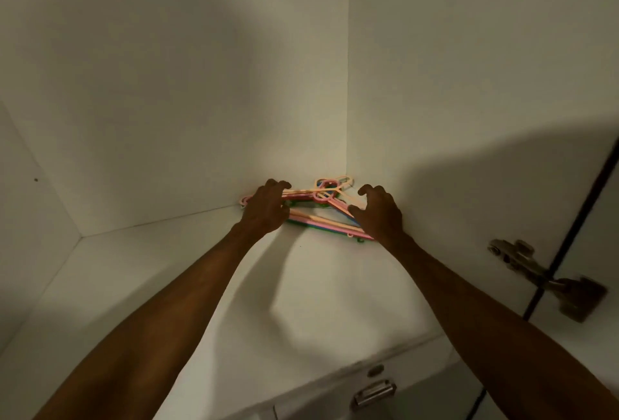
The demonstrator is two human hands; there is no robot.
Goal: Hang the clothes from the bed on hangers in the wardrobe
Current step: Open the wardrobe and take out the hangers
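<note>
A stack of several plastic hangers in pink, peach, green and blue lies flat in the back right corner of a white wardrobe shelf. Their hooks point into the corner. My left hand lies on the left end of the stack, its fingers curled over the top hangers. Over the right end my right hand arches with spread, bent fingers, and its thumb is close to a peach bar. No clothes and no bed are in view.
White wardrobe walls close in at the back, left and right. A metal door hinge sits on the right wall beside the door edge. Below the shelf's front edge is a metal handle.
</note>
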